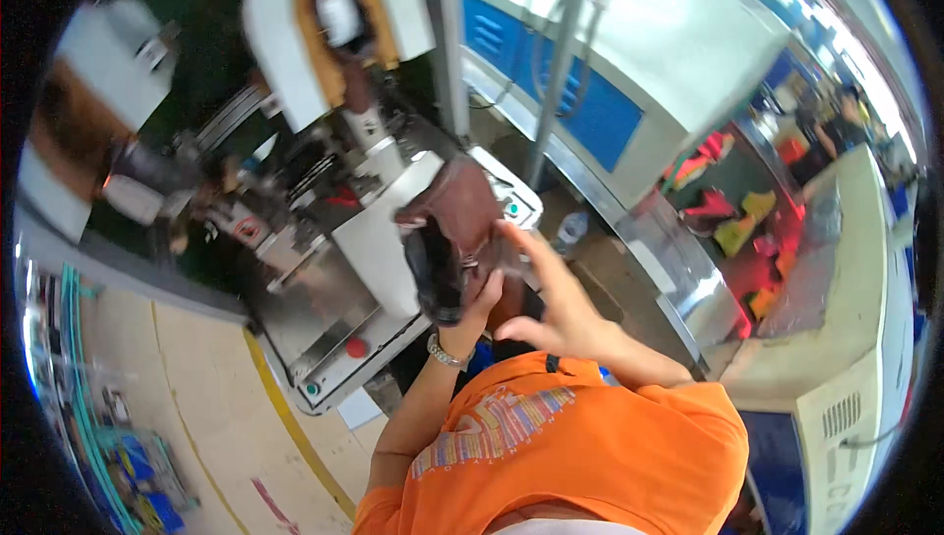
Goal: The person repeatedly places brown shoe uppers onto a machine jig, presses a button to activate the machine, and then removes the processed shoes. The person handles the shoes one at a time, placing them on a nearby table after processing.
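Note:
A brown leather shoe upper with a dark opening is held up in front of my body, somewhat smeared by motion. My left hand, with a metal watch at its wrist, grips it from below, its fingers partly hidden. To the right, my right hand is open, thumb and fingers spread, with the fingertips close to the upper's right side; whether they touch it I cannot tell. Beyond the upper stands a machine whose white, tan-lined pad surrounds a dark form with a pale top.
The machine's metal table has a red button and green buttons along its edge. A second blurred station is at left. A white and blue cabinet stands behind; at right, a red-lit conveyor carries colourful pieces.

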Available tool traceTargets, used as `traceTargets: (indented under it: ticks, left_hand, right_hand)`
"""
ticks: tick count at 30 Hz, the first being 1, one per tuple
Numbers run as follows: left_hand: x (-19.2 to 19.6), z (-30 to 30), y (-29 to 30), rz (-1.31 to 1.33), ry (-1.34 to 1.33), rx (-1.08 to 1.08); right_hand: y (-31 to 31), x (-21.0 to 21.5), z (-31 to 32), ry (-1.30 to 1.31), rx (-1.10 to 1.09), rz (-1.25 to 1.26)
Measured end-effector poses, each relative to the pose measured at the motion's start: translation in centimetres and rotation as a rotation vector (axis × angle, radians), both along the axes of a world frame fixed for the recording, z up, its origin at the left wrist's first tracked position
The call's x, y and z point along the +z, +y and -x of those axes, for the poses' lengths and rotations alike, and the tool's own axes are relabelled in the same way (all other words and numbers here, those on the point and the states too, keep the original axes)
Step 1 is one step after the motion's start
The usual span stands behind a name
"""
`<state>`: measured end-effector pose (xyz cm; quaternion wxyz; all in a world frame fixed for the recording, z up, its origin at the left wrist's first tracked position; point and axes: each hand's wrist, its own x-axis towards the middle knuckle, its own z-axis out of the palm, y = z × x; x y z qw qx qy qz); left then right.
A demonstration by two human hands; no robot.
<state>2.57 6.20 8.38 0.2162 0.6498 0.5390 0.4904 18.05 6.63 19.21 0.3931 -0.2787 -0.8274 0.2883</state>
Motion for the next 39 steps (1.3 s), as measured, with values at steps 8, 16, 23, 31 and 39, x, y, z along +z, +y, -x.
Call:
traceTargets:
  ticks: [8, 16, 23, 31, 39]
  left_hand:
    - [7.3, -9.0, 1.5, -0.091, 0.286, -0.339]
    - [3.5, -11.8, 6.3, 0.717, -0.684, -0.543]
    - [4.3, -13.6, 7.9, 0.935, -0.679, -0.620]
    - [4.8, -15.5, 9.1, 1.240, -0.969, -0.651]
    - [4.9, -16.1, 10.2, 1.203, -1.020, -0.733]
  right_hand:
    - [2.8, -8.2, -5.6, 1.194, -0.309, 0.832]
    - [1.2, -12.3, -16.0, 1.355, -0.311, 0.870]
    - [2.7, -13.9, -20.8, 1.236, -0.249, 0.819]
    - [3.3, -14.8, -20.8, 1.128, -0.200, 0.849]
    - [2.8, -16.7, -21.8, 1.025, -0.134, 0.922]
